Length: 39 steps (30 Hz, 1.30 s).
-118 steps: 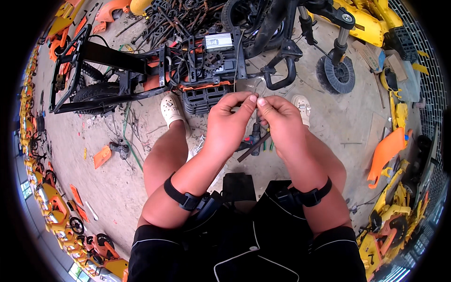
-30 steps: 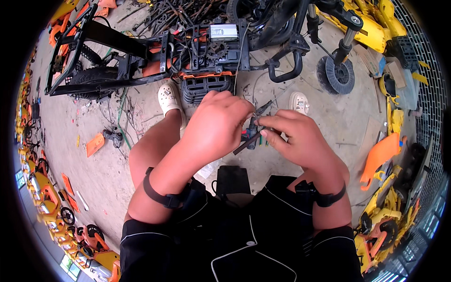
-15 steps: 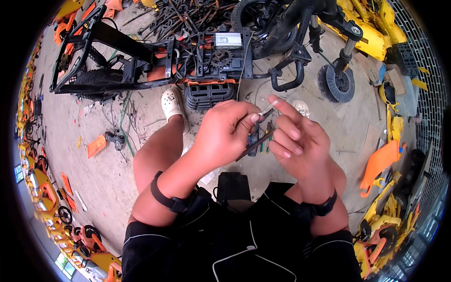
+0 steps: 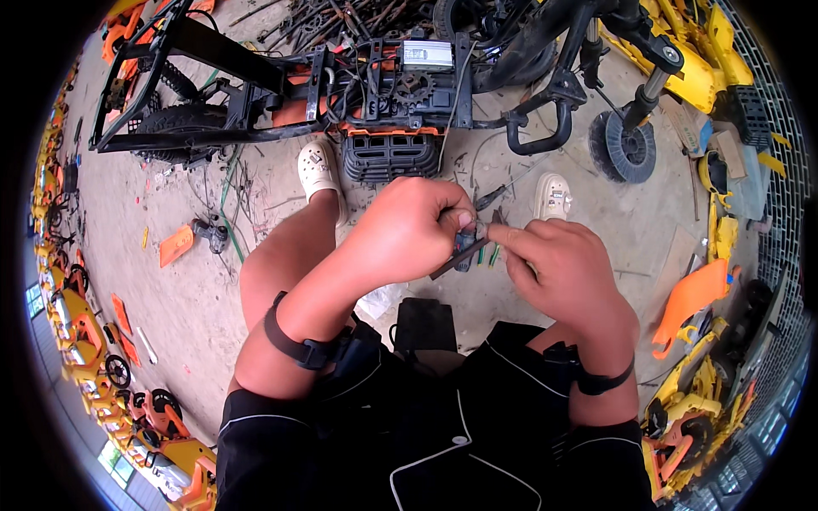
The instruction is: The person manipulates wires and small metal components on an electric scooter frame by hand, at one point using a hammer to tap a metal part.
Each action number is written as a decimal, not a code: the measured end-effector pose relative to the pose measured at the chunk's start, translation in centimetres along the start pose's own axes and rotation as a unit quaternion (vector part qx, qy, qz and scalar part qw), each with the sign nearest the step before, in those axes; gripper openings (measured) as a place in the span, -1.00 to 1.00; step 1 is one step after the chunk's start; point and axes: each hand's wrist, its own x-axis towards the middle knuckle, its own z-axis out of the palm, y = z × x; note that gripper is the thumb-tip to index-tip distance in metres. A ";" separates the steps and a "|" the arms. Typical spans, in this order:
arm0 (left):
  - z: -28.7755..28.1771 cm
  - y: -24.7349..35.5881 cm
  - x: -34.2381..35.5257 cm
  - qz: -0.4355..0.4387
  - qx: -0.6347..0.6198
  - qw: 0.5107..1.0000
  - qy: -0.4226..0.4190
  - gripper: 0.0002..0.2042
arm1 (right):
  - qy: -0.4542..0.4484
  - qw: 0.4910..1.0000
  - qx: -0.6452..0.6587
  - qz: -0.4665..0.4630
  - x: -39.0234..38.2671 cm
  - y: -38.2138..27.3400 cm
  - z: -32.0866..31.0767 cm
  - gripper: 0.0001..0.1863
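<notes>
Small dark connector (image 4: pixel 466 247) with short green and dark wire ends, pinched at picture centre, between the knees. Held by left hand (image 4: pixel 409 230), fingers curled tight around it from nine o'clock. Met from three o'clock by right hand (image 4: pixel 558 268), thumb and forefinger closed on a thin dark tool (image 4: pixel 460 258), apparently pliers or a pick, angled across the connector; exact grip at the tip hidden behind the fingers.

Best done, by the look of it, with the connector kept steady in the left hand, the tool worked in small, short pulls, and the wire ends kept out from under the thumb so as not to slip.

At twelve o'clock, stripped black and orange scooter frame (image 4: pixel 281 94) lying on the concrete floor (image 4: pixel 170 289). White clogs (image 4: pixel 319 170) just below it. At two o'clock, small wheel (image 4: pixel 626 149). At four o'clock, orange plastic panel (image 4: pixel 690 294). Around the rim, yellow and orange scrap parts.
</notes>
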 end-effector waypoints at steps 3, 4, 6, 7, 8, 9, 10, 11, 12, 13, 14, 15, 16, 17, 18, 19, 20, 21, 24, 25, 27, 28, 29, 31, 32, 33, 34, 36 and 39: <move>0.4 -0.1 0.1 -0.001 -0.021 0.999 0.037 -0.88 | 0.056 0.996 -0.063 0.040 0.6 -0.6 0.4 -0.67; 0.5 -0.1 0.2 0.001 -0.042 0.998 0.049 -0.88 | 0.085 0.995 -0.036 0.041 0.8 -0.4 0.6 -0.64; 0.2 0.3 0.4 -0.022 -0.111 0.993 0.035 -0.87 | 0.143 0.989 0.020 0.042 1.3 0.2 1.4 -0.60; 0.1 0.5 0.6 -0.033 -0.146 0.988 0.030 -0.86 | 0.138 0.988 0.051 0.052 1.4 0.2 1.5 -0.55; 0.2 0.2 0.8 -0.018 -0.155 0.987 0.036 -0.86 | 0.133 0.986 0.083 0.063 1.3 -0.1 1.6 -0.50; 0.5 -0.3 0.9 -0.003 -0.164 0.986 0.043 -0.86 | 0.127 0.983 0.114 0.072 1.2 -0.2 1.8 -0.45; 0.8 -0.6 1.0 0.012 -0.174 0.984 0.047 -0.86 | 0.128 0.959 0.245 0.068 1.1 -0.2 2.4 -0.42; 1.0 -0.5 1.0 0.034 -0.142 0.987 0.061 -0.86 | 0.125 0.918 0.371 0.062 1.0 0.0 3.2 -0.38; 1.3 -0.3 1.0 0.057 -0.111 0.989 0.074 -0.87 | 0.121 0.861 0.491 0.055 1.0 0.2 3.6 -0.33; 1.6 -0.2 0.9 0.076 -0.079 0.990 0.087 -0.87 | 0.111 0.792 0.599 0.041 1.1 0.3 3.6 -0.31; 1.7 0.1 0.8 0.078 -0.074 0.990 0.090 -0.86 | 0.100 0.710 0.697 0.026 1.2 0.5 3.6 -0.28; 1.5 0.4 0.8 0.063 -0.134 0.987 0.067 -0.86 | 0.087 0.616 0.783 0.011 1.3 0.6 3.6 -0.26; 1.3 0.7 0.8 0.047 -0.192 0.979 0.045 -0.86 | 0.072 0.554 0.829 0.004 1.3 0.3 3.3 -0.33; 1.2 0.9 0.9 0.032 -0.250 0.967 0.022 -0.87 | 0.053 0.532 0.845 -0.008 1.3 0.6 3.3 -0.38; 1.1 0.8 1.0 0.019 -0.278 0.960 -0.003 -0.87 | 0.035 0.509 0.860 -0.019 1.3 1.0 3.3 -0.43; 0.9 0.7 1.0 0.007 -0.307 0.951 -0.029 -0.88 | 0.017 0.486 0.873 -0.030 1.4 1.4 3.1 -0.45; 0.8 0.6 1.0 -0.005 -0.335 0.941 -0.056 -0.89 | 0.010 0.533 0.846 -0.027 1.4 1.9 2.8 -0.52; 0.7 0.5 1.1 -0.005 -0.331 0.942 -0.066 -0.89 | 0.003 0.578 0.816 -0.023 1.4 2.3 2.2 -0.58; 0.8 0.2 0.8 -0.017 -0.297 0.952 -0.070 -0.90 | -0.015 0.793 0.608 -0.027 0.9 3.0 0.4 -0.72; 0.8 -0.1 0.8 -0.024 -0.270 0.960 -0.062 -0.91 | -0.018 0.863 0.505 -0.029 0.9 3.1 -0.2 -0.77; 1.2 -0.1 0.9 -0.018 -0.176 0.984 -0.025 -0.92 | 0.002 0.951 0.307 -0.035 0.9 2.9 -0.9 -0.87; 1.4 0.3 0.8 -0.004 -0.106 0.994 0.007 -0.93 | 0.021 0.980 0.194 -0.034 0.9 2.5 -0.9 -0.86; 1.5 0.5 0.8 0.010 -0.035 0.999 0.038 -0.94 | 0.039 0.996 0.077 -0.033 0.9 2.1 -0.8 -0.85; 2.0 -0.2 1.1 0.082 0.022 0.993 0.086 -0.98 | 0.092 0.996 -0.005 -0.006 1.1 1.4 -0.4 -0.79; 2.2 -0.5 1.2 0.118 0.051 0.986 0.110 -0.98 | 0.119 0.992 -0.046 0.007 1.2 1.3 -0.2 -0.76; 2.3 -0.7 1.3 0.133 0.062 0.981 0.127 -0.97 | 0.125 0.992 -0.028 0.007 1.2 1.3 0.0 -0.71; 2.4 -0.8 1.4 0.151 0.071 0.975 0.144 -0.96 | 0.130 0.991 -0.011 0.008 1.3 1.5 0.3 -0.67; 2.4 -0.7 1.5 0.188 0.117 0.959 0.178 -0.94 | 0.136 0.987 0.087 0.021 1.3 1.7 1.1 -0.58; 2.7 -0.3 1.4 0.229 0.191 0.929 0.219 -0.90 | 0.133 0.923 0.356 0.057 0.8 0.8 2.5 -0.48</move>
